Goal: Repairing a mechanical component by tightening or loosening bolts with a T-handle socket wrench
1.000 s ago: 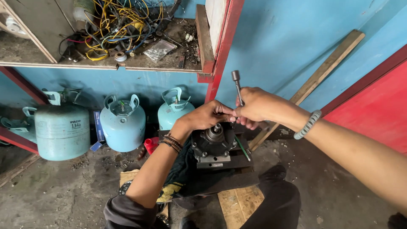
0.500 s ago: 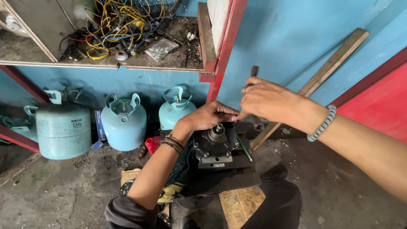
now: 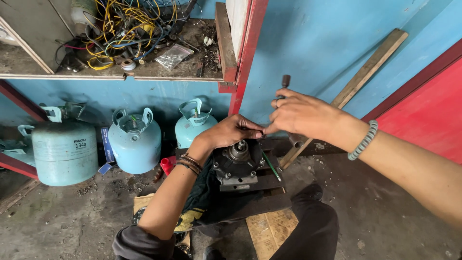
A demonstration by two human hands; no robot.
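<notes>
A dark metal compressor body with a round shaft hub on top rests on a dark cloth over my lap. My left hand lies on its upper rim, fingertips pinched at the top right corner. My right hand is closed around a slim metal tool whose dark socket end sticks up above the fingers. The two hands' fingertips meet at the compressor's corner. A green-handled screwdriver leans on the right side of the body.
Three pale blue gas cylinders stand against the blue wall at left. Above them a shelf holds tangled wires and small parts. A wooden plank leans on the wall at right, beside a red panel. Cardboard lies on the concrete floor.
My right hand has shifted up and right with the tool, which now stands more upright. My left hand stays on the compressor.
</notes>
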